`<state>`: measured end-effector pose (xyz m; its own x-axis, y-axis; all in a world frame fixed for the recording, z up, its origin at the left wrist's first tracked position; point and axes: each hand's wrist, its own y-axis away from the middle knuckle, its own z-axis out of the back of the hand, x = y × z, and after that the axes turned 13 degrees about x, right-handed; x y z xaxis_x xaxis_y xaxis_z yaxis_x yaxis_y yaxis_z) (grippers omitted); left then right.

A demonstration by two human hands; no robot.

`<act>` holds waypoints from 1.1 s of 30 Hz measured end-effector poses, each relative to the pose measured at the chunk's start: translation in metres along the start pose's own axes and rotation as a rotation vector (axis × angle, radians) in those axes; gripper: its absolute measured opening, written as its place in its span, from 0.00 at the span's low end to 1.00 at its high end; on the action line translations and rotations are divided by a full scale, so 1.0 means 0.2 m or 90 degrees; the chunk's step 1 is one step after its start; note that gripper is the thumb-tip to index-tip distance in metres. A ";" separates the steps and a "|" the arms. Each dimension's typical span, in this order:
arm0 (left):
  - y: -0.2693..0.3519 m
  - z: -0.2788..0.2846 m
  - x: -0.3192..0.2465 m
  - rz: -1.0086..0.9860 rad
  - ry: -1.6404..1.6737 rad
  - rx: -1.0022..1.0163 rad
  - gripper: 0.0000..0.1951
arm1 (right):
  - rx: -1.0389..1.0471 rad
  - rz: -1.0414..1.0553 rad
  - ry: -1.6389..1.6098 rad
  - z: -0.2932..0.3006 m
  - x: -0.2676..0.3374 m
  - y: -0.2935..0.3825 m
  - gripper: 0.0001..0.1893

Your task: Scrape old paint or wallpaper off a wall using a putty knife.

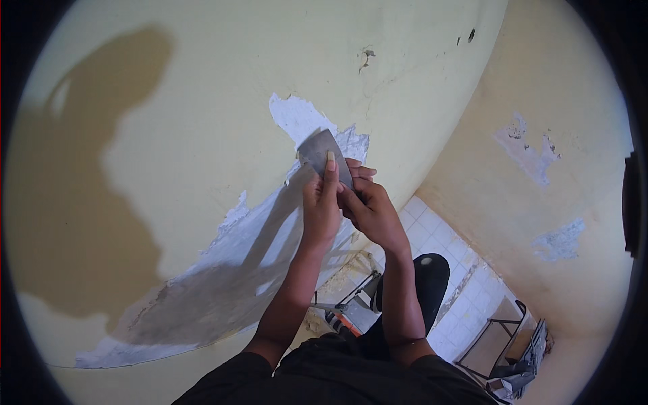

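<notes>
Both of my hands are on a flat metal putty knife (pixel 318 148), held up before a yellow painted wall (pixel 212 111). My left hand (pixel 322 202) presses its thumb along the blade's face. My right hand (pixel 374 207) grips the lower end, where the handle is mostly hidden by my fingers. Behind the blade, a patch of bare whitish plaster (pixel 298 116) with ragged paint edges shows. It joins a long scraped strip (pixel 202 304) that runs down to the lower left. I cannot tell whether the blade touches the wall.
An adjoining yellow wall (pixel 547 202) on the right has peeled patches. White floor tiles (pixel 460 283) lie below, with paint debris (pixel 349 268) along the wall's foot. A metal-framed folding chair (pixel 496 339) with stacked items stands at lower right. A metal frame (pixel 362 301) is by my legs.
</notes>
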<state>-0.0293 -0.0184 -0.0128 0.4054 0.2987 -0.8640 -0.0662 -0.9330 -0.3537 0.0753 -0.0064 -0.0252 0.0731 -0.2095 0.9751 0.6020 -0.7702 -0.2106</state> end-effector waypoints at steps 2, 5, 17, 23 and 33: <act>-0.01 0.02 -0.04 0.010 0.001 0.019 0.25 | -0.012 -0.017 -0.030 -0.04 0.04 0.01 0.16; -0.02 0.01 -0.10 0.012 -0.006 0.040 0.25 | -0.024 -0.054 -0.038 -0.05 0.11 0.00 0.16; -0.01 -0.01 -0.03 0.036 0.067 0.041 0.24 | 0.003 -0.004 0.091 0.06 0.15 0.03 0.17; -0.03 0.01 -0.08 0.033 0.025 0.038 0.24 | 0.007 -0.041 0.081 0.01 0.19 0.00 0.17; -0.04 0.00 -0.14 -0.044 -0.037 0.024 0.25 | -0.006 0.037 0.005 -0.03 0.19 -0.02 0.16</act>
<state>-0.0398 -0.0196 0.0149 0.3560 0.3742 -0.8563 -0.0747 -0.9020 -0.4252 0.0711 -0.0141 0.0117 0.1019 -0.2591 0.9605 0.5888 -0.7625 -0.2682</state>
